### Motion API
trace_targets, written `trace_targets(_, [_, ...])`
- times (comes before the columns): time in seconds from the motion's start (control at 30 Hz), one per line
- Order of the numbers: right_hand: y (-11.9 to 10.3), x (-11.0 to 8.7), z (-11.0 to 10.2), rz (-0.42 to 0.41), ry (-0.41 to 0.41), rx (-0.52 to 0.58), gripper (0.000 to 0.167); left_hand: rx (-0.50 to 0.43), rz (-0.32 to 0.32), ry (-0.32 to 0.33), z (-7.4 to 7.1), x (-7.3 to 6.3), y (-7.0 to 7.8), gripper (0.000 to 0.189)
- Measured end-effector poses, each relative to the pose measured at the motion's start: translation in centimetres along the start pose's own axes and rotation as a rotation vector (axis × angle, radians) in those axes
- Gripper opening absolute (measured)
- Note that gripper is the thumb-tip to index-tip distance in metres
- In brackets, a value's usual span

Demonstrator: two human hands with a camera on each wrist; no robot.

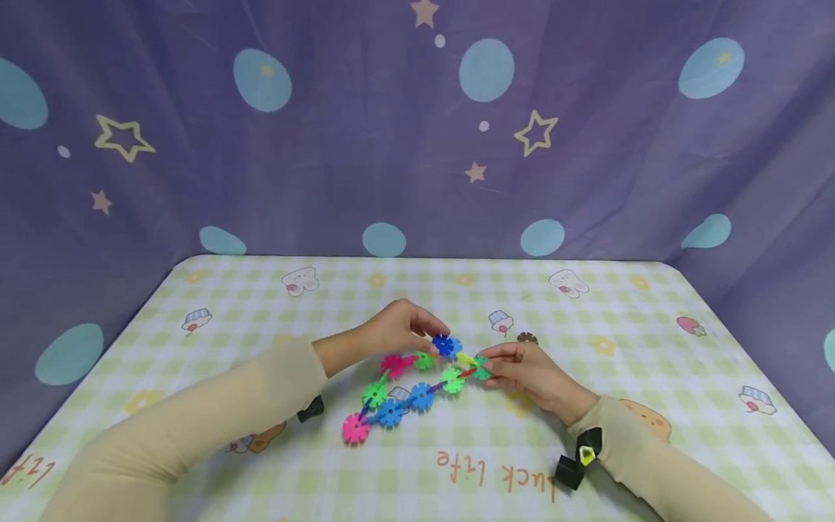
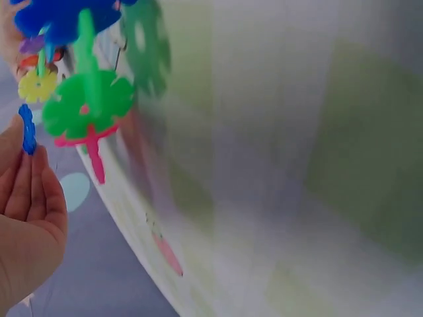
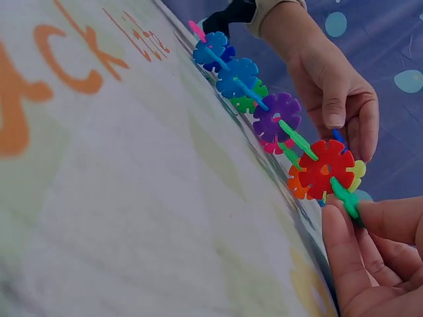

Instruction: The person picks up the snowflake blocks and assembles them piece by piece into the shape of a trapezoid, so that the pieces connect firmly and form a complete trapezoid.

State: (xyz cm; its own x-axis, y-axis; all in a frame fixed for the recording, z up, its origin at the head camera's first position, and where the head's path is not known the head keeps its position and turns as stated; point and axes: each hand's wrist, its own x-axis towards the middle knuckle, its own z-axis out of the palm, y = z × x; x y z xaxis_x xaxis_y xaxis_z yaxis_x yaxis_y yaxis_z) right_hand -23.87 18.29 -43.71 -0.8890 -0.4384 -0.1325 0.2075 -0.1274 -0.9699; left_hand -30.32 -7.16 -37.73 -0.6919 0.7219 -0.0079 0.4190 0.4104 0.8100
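A chain of interlocking plastic snowflake discs in blue, green, pink, purple, red and yellow runs in a loop between both hands. My left hand pinches a dark blue disc between thumb and fingertips at the chain's far side. At its right end, my right hand pinches a teal-green disc, which is slotted into a red disc. A yellow disc lies between the two hands. The near left corner of the loop is a pink disc.
A brown disc lies on the table just behind the right hand. The checked tablecloth carries printed pictures and lettering. Behind the table hangs a purple curtain. A black wrist-camera block juts out below the right sleeve.
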Motion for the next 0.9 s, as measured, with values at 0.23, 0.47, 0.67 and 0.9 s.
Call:
trace_targets(0.23, [-0.1,-0.2,-0.2,0.005,-0.013,0.016,0.023,-0.005,-0.004,0.01,0.9,0.0,-0.1,0.027])
trace_targets(0.47, [0.0,-0.1,-0.2,0.01,-0.012,0.029,0.023,-0.031,-0.011,0.028,1.2,-0.1,-0.2,0.027])
trace_targets(0.67, [0.0,-0.1,-0.2,0.01,-0.011,0.028,0.025,0.005,0.011,0.04,1.6,-0.2,-0.3,0.027])
trace_targets(0.9, [0.0,-0.1,-0.3,0.016,-0.002,0.017,0.025,-0.011,0.052,0.006,1.7,0.1,0.0,0.031])
